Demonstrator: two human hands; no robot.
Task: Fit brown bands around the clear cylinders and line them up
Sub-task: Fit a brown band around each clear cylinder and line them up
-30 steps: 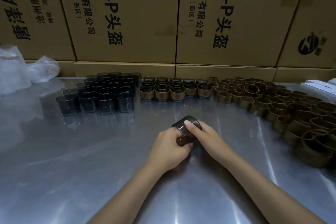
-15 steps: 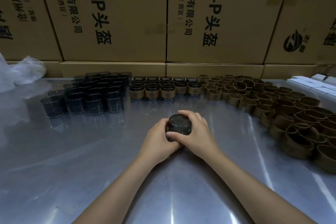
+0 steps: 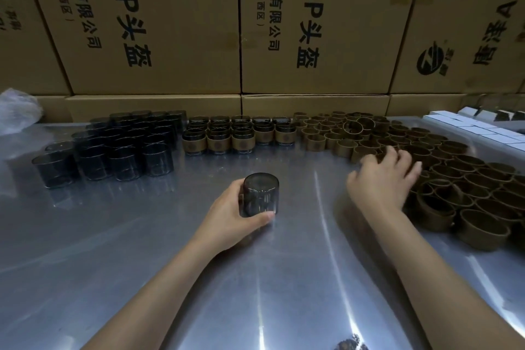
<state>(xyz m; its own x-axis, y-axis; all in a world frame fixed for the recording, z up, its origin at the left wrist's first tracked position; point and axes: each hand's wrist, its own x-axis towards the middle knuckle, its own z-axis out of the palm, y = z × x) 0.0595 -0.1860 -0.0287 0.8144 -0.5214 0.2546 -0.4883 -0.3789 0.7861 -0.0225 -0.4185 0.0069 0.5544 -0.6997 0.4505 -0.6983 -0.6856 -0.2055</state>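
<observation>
Clear cylinder upright in curled left hand; right hand spread over brown bands.

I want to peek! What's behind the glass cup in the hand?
Behind the cylinder held by the left hand is bare shiny table, then banded cylinders. The fingers behind it are hidden.

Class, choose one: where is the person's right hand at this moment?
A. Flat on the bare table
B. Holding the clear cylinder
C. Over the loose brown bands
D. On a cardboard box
C: the right hand reaches over the brown bands, while the left hand holds the clear cylinder.
</observation>
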